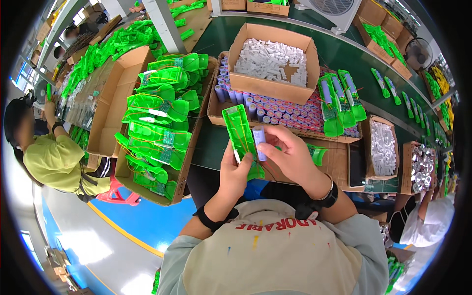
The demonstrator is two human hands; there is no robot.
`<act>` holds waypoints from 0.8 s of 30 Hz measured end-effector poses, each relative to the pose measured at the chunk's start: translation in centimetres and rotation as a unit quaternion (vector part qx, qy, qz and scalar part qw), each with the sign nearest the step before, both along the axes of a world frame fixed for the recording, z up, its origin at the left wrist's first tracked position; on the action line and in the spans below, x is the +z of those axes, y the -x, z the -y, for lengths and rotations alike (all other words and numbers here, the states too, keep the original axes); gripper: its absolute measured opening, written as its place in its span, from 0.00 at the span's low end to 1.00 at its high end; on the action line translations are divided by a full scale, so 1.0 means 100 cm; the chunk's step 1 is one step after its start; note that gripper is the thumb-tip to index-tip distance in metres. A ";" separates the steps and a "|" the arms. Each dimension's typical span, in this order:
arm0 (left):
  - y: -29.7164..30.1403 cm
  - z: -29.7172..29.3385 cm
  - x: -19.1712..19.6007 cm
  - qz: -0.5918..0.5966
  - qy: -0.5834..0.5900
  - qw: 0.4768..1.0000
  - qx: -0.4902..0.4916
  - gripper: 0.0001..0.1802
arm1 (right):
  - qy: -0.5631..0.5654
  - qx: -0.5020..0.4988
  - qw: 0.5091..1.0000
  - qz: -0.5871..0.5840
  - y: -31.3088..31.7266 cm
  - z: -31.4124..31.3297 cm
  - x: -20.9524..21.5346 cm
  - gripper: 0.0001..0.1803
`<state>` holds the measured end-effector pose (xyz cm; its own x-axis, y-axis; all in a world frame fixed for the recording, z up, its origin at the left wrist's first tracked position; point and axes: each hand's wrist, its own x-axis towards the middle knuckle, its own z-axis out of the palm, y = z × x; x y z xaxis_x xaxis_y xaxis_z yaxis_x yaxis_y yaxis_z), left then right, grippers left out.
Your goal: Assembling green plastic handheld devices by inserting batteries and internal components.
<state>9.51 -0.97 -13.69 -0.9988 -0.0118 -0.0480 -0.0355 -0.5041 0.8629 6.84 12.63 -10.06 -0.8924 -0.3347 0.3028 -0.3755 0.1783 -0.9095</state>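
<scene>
Some of the green casing [237, 125] is hidden by the left hand [234, 172].

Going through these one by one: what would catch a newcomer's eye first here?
Probably the bright green casings with thin wires, heaped in a carton to the person's left. Next, at the centre, the left hand holds a green casing while the right hand holds a purple cylinder beside it. Beyond them, an open carton of small white pieces sits above rows of similar cylinders.
</scene>
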 end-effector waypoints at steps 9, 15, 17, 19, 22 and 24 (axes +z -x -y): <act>-0.007 -0.007 -0.006 -0.038 0.118 0.992 -0.018 0.27 | 0.084 -0.056 0.986 0.134 0.002 0.017 0.003 0.11; -0.011 -0.006 -0.005 -0.017 0.107 0.994 -0.019 0.28 | -0.094 -0.104 0.989 0.041 0.004 0.015 -0.001 0.15; -0.014 -0.006 -0.001 -0.020 0.108 0.994 -0.015 0.28 | 0.021 -0.085 0.990 0.113 0.003 0.016 -0.001 0.18; -0.018 -0.007 -0.001 -0.023 0.107 0.994 -0.014 0.28 | 0.058 -0.047 0.986 0.151 0.007 0.016 -0.006 0.20; -0.024 -0.002 0.001 -0.026 0.189 0.982 -0.004 0.28 | 0.138 0.020 0.968 0.208 0.008 0.020 -0.018 0.23; -0.024 -0.002 -0.003 -0.033 0.186 0.982 -0.003 0.28 | 0.140 0.029 0.967 0.211 0.007 0.018 -0.019 0.22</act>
<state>11.92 -0.77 -13.96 -0.9997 -0.0100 0.0243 0.0255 -0.1541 0.9877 6.12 10.85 -11.91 -0.9384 -0.3455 0.0013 0.0378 -0.1066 -0.9936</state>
